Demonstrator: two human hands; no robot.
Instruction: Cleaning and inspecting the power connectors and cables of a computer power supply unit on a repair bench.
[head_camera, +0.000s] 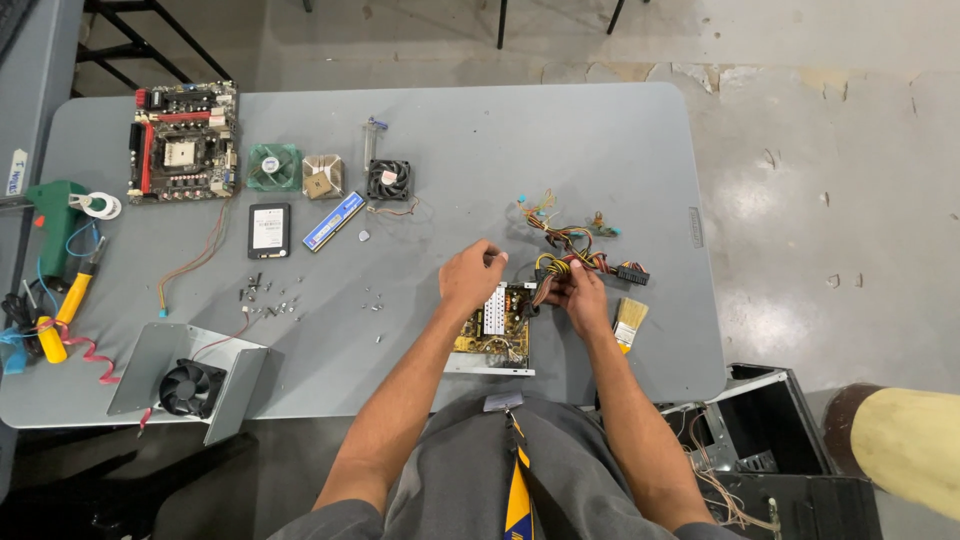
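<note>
The power supply board (493, 335) lies at the near edge of the grey worktop (600, 150), just in front of the person. The right hand (583, 296) is closed around the bundle of coloured wires (572, 262) where it leaves the board's right side; the left hand (471, 275) hovers at the board's far-left corner, fingers pinched together, though I cannot tell on what. The board looks stiff, light and fragile, best held by its edges; the wires are soft and springy. A paintbrush (629, 322) lies just right of the right hand. Farther left sit loose screws (268, 297), a solid-state drive (269, 230), a memory stick (334, 221), two cooling fans (389, 180) and a motherboard (184, 141), all well apart.
</note>
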